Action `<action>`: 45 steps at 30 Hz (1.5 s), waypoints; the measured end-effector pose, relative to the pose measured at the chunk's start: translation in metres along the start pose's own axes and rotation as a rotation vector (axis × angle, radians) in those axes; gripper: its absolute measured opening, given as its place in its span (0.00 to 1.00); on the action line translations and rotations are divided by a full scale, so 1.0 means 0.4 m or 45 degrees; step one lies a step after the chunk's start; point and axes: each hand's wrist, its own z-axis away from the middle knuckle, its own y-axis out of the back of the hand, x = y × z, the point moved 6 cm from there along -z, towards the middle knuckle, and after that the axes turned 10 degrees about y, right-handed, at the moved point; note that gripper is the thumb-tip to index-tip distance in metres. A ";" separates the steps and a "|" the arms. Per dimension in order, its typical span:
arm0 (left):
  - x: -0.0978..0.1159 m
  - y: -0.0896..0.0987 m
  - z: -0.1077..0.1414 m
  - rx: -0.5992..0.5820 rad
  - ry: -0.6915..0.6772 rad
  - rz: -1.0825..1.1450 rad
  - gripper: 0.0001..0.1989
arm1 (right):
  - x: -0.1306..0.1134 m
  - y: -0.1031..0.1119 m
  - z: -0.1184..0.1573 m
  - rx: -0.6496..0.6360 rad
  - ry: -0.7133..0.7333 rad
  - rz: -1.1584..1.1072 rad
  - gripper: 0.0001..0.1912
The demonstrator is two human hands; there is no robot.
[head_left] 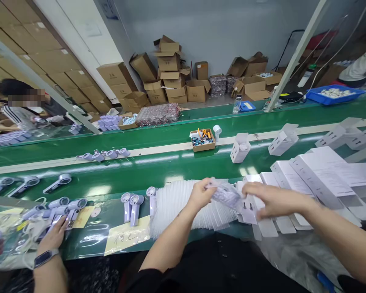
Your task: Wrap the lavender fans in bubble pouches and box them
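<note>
Clock bearings taken from the wrapped lilac fan. Item: one wrapped lilac fan (227, 194), in clear film, lying aslant between the two hands, above the edge of the clear sleeves (175, 201). Left hand (202, 193): at 9 o'clock, thumb and fingers closed narrow on the fan's near end, the remainder projecting past the fingertips toward 3 o'clock. Right hand (266, 199): at 3 o'clock, fingers curved and thumb apart, about the printed white box (247, 206) at the fan's far end; whether it grips firmly cannot be told. Overlapping white cartons (323, 173): 3 o'clock, beyond the right hand. Upright white box (240, 149): 1 o'clock, on the green belt (158, 165). Small brown carton (203, 147), filled with parts: 11 o'clock. Unwrapped lilac fans (135, 207): 9 o'clock, beside the sleeves. Co-worker's hand (54, 235): between 8 and 9 o'clock, well apart, touching further fans (59, 209).
</note>
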 end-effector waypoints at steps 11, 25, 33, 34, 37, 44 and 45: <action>-0.143 0.268 -0.055 0.527 0.393 0.963 0.11 | 0.185 0.056 -0.054 -0.128 0.412 0.591 0.13; -0.025 0.181 -0.281 0.464 -0.016 1.027 0.19 | 0.388 0.174 -0.562 0.442 0.362 0.090 0.25; 0.113 0.077 -0.415 0.898 -0.051 -0.944 0.10 | 0.468 0.182 -0.551 0.423 0.230 -0.127 0.29; 0.130 0.049 -0.446 0.813 -0.017 -1.115 0.11 | 0.482 0.184 -0.550 0.434 0.195 -0.139 0.29; 0.168 -0.035 -0.540 0.510 0.086 -1.380 0.13 | 0.508 0.181 -0.546 0.436 0.177 -0.196 0.30; 0.107 -0.093 -0.525 0.494 -0.145 -1.437 0.16 | 0.540 0.193 -0.532 0.508 0.177 -0.311 0.33; 0.084 -0.103 -0.503 0.479 -0.243 -1.478 0.16 | 0.544 0.190 -0.533 0.492 0.163 -0.290 0.33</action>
